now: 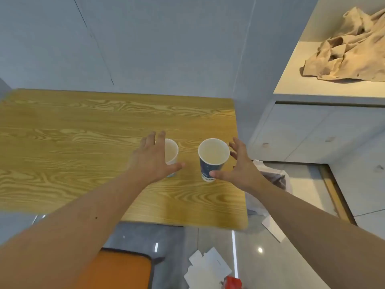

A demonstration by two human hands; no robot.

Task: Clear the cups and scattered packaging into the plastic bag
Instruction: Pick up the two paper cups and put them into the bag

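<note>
My left grip (153, 157) spread open around the left cup (171, 152), my right grip (239, 163) spread open beside the blue cup (212, 157), neither closed yet, both cups upright on the wooden counter (73, 142), plastic bag (273, 176) just beyond my right wrist, white packaging (208, 265) on the floor below.

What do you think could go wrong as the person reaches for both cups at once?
1. The left hand and right hand are both open beside upright paper cups; a clumsy grip could tip the left cup or the blue cup.
2. The blue cup stands near the table's right edge and could be knocked off.
3. White packaging lies on the floor, a possible slip hazard.
</note>
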